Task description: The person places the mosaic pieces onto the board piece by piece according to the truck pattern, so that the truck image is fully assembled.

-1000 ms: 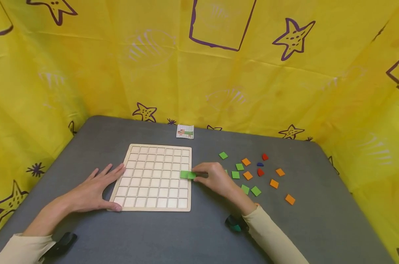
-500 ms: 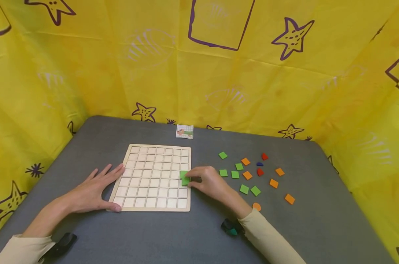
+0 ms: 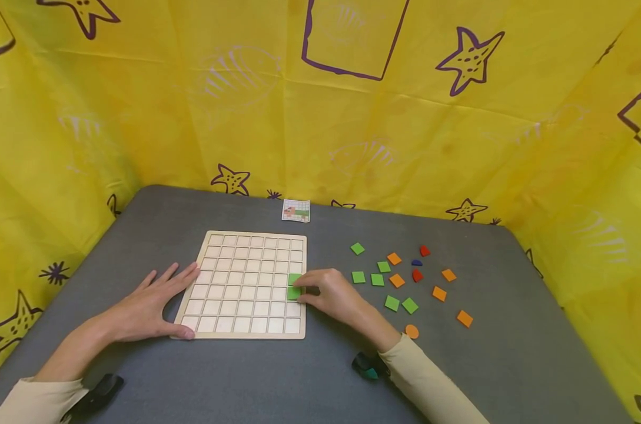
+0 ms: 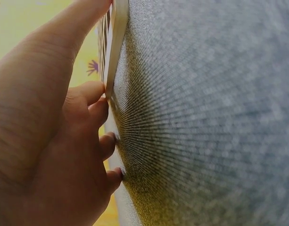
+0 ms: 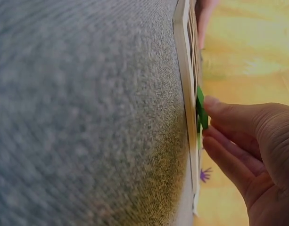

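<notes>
I'm watching the left hand (image 3: 140, 312), fingers spread, bracing the wooden grid board (image 3: 241, 336) while the right hand (image 3: 333, 297) is pinching a green tile (image 3: 293, 293) at its rightmost column, beside one green square (image 3: 293, 279) apparently seated, other pieces (image 3: 391, 303) lying unplaced on the table (image 3: 246, 383).

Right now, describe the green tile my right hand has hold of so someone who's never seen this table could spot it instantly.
On the gray table, find the pale wooden grid board. Follow its rightmost column to two green squares; yours is the nearer green tile. Unlike the farther green tile, it is pinched by the right hand.
</notes>
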Available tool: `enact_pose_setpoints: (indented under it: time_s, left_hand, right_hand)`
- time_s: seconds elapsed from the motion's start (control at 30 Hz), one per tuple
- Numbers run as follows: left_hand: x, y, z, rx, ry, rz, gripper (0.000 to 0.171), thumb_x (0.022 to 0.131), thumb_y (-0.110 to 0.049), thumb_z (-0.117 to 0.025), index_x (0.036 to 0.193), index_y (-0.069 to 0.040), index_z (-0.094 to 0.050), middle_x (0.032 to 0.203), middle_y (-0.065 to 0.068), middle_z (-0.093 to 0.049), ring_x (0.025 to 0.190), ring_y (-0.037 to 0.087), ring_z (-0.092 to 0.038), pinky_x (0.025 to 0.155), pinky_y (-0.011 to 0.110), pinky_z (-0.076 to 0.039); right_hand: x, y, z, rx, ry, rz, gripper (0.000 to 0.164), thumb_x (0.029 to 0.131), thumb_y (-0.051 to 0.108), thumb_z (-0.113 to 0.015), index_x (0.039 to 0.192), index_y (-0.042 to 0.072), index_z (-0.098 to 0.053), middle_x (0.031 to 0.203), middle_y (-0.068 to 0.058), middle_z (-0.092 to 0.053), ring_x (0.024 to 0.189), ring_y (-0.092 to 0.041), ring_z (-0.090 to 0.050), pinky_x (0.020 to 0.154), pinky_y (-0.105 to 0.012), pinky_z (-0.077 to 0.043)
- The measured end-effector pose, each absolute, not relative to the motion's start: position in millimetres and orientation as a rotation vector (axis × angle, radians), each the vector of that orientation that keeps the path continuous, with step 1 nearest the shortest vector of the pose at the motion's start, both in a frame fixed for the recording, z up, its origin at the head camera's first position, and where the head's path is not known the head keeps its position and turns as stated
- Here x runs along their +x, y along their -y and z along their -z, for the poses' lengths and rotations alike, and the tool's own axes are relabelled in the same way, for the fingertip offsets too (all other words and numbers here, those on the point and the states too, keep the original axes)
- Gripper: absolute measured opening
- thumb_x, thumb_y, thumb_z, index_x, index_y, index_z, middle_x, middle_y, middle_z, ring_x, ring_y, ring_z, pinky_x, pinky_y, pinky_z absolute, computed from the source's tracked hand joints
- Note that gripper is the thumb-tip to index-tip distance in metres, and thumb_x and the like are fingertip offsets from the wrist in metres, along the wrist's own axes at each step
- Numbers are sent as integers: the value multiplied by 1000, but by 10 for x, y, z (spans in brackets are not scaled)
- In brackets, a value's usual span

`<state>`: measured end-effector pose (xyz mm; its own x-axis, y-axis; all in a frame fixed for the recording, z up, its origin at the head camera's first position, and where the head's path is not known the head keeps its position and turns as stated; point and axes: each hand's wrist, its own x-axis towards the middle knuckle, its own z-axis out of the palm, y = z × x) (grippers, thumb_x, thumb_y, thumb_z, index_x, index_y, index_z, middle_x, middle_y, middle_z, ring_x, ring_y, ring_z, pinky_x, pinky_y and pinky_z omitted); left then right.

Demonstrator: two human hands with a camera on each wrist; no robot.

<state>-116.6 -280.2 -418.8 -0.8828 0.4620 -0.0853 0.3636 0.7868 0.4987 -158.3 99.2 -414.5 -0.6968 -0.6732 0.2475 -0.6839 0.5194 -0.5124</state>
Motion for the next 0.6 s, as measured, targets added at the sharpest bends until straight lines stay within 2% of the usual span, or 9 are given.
enact_pose_setpoints:
  time_s: [0.33, 0.6]
  left_hand:
    - [-1165, 2800, 4185, 649, -2767, -723, 121, 66, -69, -75, 157, -11, -21, 162, 15, -18, 144, 51, -9, 110, 68, 3]
    - [-1163, 2800, 4183, 652, -2771, -718, 121, 66, -69, -75, 157, -11, -21, 162, 15, -18, 144, 51, -9, 110, 68, 3]
  right_hand:
    - [-1611, -1013, 4130, 1218, 2700, -932, 25, 81, 8, -80, 106, 6, -76, 105, -4, -74, 100, -15, -68, 88, -26, -53]
    - [-1691, -1126, 4073, 1170, 2659, -947, 26, 80, 4, -80, 106, 2, -75, 102, -7, -74, 97, -17, -70, 86, -27, -54]
